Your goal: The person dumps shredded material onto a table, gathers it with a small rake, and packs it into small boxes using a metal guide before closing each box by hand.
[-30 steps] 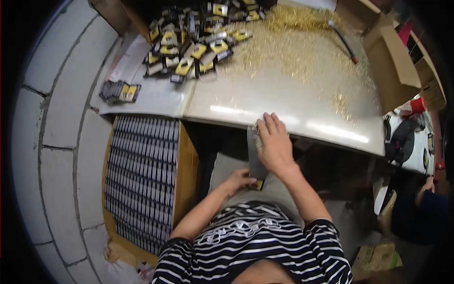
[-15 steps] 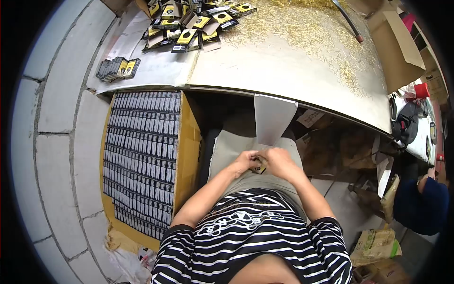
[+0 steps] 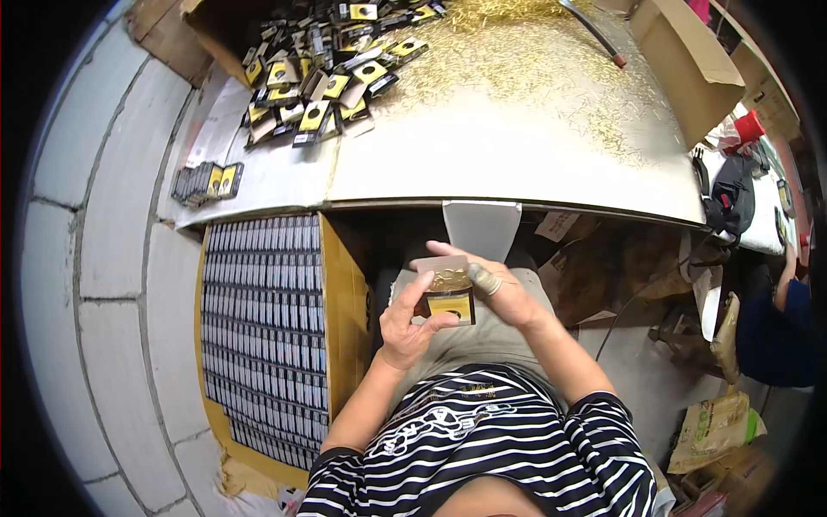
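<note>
Above my lap, my left hand point(image 3: 407, 323) grips a small black and yellow box point(image 3: 450, 307) between thumb and fingers. The box's top flap stands up, and gold-coloured pieces show at its opening. My right hand point(image 3: 500, 293) is at the right side of that opening, with a covering on one finger; its fingers are close together at the box, and what they hold, if anything, is hidden. Gold pins point(image 3: 551, 77) lie spread over the table point(image 3: 431, 177) ahead. A pile of black and yellow boxes point(image 3: 314, 116) lies at the table's left.
A carton packed with rows of boxes point(image 3: 263, 319) stands at my left. A short row of boxes point(image 3: 205, 183) sits on the table's left corner. A grey panel point(image 3: 482, 231) hangs at the table edge. Cardboard point(image 3: 693, 69) stands at the right; a co-worker's arm point(image 3: 786, 280) shows beyond.
Both hands have come up from the lap, and the box with its raised flap now shows clearly. Earlier, my right hand moved from the table edge down to the box.
</note>
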Motion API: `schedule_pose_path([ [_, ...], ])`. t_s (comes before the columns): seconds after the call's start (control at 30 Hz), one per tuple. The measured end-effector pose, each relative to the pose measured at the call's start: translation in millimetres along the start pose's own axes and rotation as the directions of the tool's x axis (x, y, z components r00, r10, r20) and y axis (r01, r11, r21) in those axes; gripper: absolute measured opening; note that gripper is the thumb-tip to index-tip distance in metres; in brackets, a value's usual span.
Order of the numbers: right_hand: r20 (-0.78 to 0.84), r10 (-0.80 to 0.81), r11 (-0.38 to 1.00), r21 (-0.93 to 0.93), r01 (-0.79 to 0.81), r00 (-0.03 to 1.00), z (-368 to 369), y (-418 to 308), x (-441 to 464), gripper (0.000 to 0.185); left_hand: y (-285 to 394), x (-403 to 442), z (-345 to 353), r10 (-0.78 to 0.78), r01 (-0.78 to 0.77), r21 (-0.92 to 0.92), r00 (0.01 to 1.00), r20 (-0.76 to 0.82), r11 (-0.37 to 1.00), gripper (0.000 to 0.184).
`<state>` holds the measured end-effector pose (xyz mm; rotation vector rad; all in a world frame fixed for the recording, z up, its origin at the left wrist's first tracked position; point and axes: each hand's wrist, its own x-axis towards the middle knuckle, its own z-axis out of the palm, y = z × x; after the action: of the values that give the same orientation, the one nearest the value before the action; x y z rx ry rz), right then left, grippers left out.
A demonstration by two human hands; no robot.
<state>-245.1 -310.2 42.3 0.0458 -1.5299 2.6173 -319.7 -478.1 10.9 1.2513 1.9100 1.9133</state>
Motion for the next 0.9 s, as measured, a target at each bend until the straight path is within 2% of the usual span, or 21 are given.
schedule_pose_path([
  [0.03, -0.011, 0.011, 0.982, 0.191, -0.009, 1.000, 12, -1, 4, 0.048, 5, 4, 1, 0.061, -0.061, 0.023, 0.998, 0.002, 0.998, 0.062],
  [0.13, -0.080, 0.094, 0.969, 0.237, -0.072, 0.992, 19, -8, 12, 0.039, 7, 15, -10, 0.068, -0.084, 0.268, 0.995, 0.071, 0.960, 0.052],
  [0.23, -0.167, 0.061, 0.997, 0.054, -0.053, 0.984, 15, -8, 12, 0.033, 7, 23, -8, 0.181, -0.198, 0.267, 0.980, 0.088, 0.943, 0.044],
  [0.27, -0.243, 0.042, 0.999, -0.018, -0.048, 0.969, 16, -8, 12, 0.026, 5, 27, -12, 0.195, -0.224, 0.293, 0.973, 0.122, 0.930, 0.052],
  [0.3, -0.303, 0.046, 0.996, -0.062, -0.068, 0.952, 17, -12, 12, 0.020, 7, 29, -12, 0.092, -0.098, 0.183, 0.995, 0.041, 0.978, 0.056],
  [0.37, -0.380, 0.163, 0.975, -0.078, -0.207, 0.911, 0, -3, 8, 0.019, 14, 31, -7, -0.154, 0.148, -0.074, 0.984, -0.092, 0.986, 0.063],
  [0.4, -0.368, 0.107, 0.973, -0.152, -0.174, 0.923, -6, -4, 7, 0.018, 8, 33, -13, -0.133, 0.131, -0.037, 0.989, -0.065, 0.991, 0.071],
  [0.47, -0.331, -0.002, 0.950, -0.296, -0.102, 0.944, -5, -19, 5, 0.016, 11, 36, -20, -0.073, 0.073, 0.029, 0.997, -0.009, 0.997, 0.070],
  [0.5, -0.348, -0.007, 0.946, -0.306, -0.107, 0.938, -1, -32, 2, 0.015, 14, 36, -21, -0.044, 0.043, 0.062, 0.999, 0.021, 0.997, 0.070],
  [0.57, -0.299, 0.085, 0.906, -0.374, -0.198, 0.950, -5, -53, -5, 0.015, 17, 37, -23, 0.002, -0.002, 0.025, 1.000, 0.020, 1.000, 0.052],
  [0.6, -0.217, 0.045, 0.919, -0.373, -0.125, 0.975, -11, -60, -9, 0.014, 17, 38, -24, 0.025, -0.025, 0.005, 1.000, -0.013, 1.000, 0.047],
  [0.63, -0.220, 0.010, 0.936, -0.340, -0.087, 0.975, -17, -66, -12, 0.014, 17, 40, -24, 0.048, -0.049, -0.015, 0.998, -0.045, 0.999, 0.041],
  [0.67, -0.312, -0.031, 0.791, -0.588, -0.167, 0.950, -28, -72, -5, 0.015, 18, 43, -22, -0.005, 0.002, -0.021, 0.991, -0.134, 1.000, 0.031],
  [0.7, -0.390, -0.100, 0.579, -0.771, -0.265, 0.915, -37, -75, 0, 0.016, 17, 41, -23, -0.061, 0.062, 0.002, 0.987, -0.149, 0.998, 0.027],
  [0.8, -0.326, -0.291, 0.345, -0.913, -0.219, 0.899, -43, -74, -4, 0.017, 4, 45, -23, -0.167, 0.174, 0.028, 0.971, -0.169, 0.984, 0.020],
  [0.9, -0.399, -0.318, 0.262, -0.909, -0.324, 0.860, -59, -69, 0, 0.015, 1, 38, -17, -0.208, 0.210, 0.009, 0.972, -0.111, 0.978, 0.017],
])
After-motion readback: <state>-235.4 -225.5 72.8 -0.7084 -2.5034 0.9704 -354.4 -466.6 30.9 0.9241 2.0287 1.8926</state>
